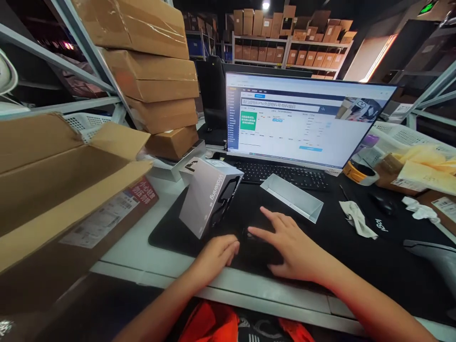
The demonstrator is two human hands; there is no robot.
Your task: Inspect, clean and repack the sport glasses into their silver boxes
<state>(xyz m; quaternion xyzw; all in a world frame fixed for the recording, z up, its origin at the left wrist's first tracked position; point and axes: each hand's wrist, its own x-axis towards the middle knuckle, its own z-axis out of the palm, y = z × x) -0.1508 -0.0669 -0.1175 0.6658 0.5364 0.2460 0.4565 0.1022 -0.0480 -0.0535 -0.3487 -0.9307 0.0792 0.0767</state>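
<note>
My left hand (218,254) rests at the front edge of the black desk mat (249,204), fingers curled in; whatever they may hold is hidden. With fingers spread, my right hand (290,244) hovers over or touches the mat to the right. Between the hands a small dark object (246,232) barely shows against the black mat; its kind is unclear. Just beyond my left hand a grey product box marked "Wakening" (210,197) sits tilted. An open silver-grey box tray (294,197) lies beyond my right hand.
At left stands an open cardboard carton (89,213), with stacked cartons (153,76) behind. A monitor (285,123) and keyboard (285,175) are at the back. To the right are crumpled tissue (356,218), a mouse (383,203), orange tape roll (361,172) and a grey handheld device (431,256).
</note>
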